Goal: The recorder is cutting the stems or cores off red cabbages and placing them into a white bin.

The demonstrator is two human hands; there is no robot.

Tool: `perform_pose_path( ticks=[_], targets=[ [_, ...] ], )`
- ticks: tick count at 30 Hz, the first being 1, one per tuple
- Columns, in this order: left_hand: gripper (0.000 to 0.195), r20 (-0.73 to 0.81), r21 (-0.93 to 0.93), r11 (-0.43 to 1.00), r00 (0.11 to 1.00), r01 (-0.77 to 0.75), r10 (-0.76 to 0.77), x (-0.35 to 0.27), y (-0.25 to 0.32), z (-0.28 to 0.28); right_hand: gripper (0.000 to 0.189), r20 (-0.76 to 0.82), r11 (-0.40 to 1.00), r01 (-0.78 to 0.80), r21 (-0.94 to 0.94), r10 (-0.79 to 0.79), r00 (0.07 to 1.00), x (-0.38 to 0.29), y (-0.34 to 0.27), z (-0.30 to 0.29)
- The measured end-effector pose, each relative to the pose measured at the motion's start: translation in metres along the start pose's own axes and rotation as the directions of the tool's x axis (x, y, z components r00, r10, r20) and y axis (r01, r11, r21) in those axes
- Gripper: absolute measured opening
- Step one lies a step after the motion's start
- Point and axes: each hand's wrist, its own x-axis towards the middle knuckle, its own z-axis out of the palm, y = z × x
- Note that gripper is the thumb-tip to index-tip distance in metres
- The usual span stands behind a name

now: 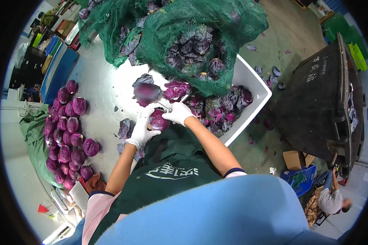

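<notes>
My left hand [142, 131], in a white glove, grips a red cabbage head [158, 120] from its left side, close in front of my apron. In my right hand [179, 114], also gloved, is the handle of a knife; its thin metal blade [163, 106] points up and to the left, above the cabbage. The fingers of this hand also reach the cabbage's right side. Just beyond lie a cabbage with dark outer leaves [145, 92], partly blurred, and a clump of bright purple leaves [177, 91] on the metal table [101, 76].
Many trimmed cabbages [66, 136] are piled at the left. A green mesh sack [159, 43] of untrimmed cabbages overhangs a white bin [248, 125] of leaf scraps [220, 113]. A black wheeled bin [312, 92] stands at right; a person [329, 200] is at lower right.
</notes>
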Motion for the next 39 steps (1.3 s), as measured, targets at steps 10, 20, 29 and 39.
perform_pose_path(
  ticks=[10,20,29,39],
  targets=[
    [0.096,0.165,-0.464,0.859,0.974,0.217,-0.157,-0.018,-0.041,-0.021,0.029,-0.232,0.983,-0.151,-0.102,0.124,0.965,0.003,0.080,0.000],
    [0.100,-0.061,-0.251,0.956,0.983,0.151,-0.171,-0.025,-0.034,0.009,0.052,-0.245,0.963,0.246,0.110,-0.214,0.946,-0.009,0.015,0.037],
    [0.102,-0.137,0.036,0.998,0.989,-0.056,0.060,-0.017,0.009,0.001,0.041,-0.084,0.960,0.188,-0.207,-0.208,0.974,-0.010,-0.001,0.027],
    [0.101,-0.140,0.094,0.995,0.990,0.034,-0.021,-0.008,0.021,-0.007,0.030,-0.273,0.912,0.215,-0.348,-0.318,0.908,-0.027,-0.028,0.028]
  ],
)
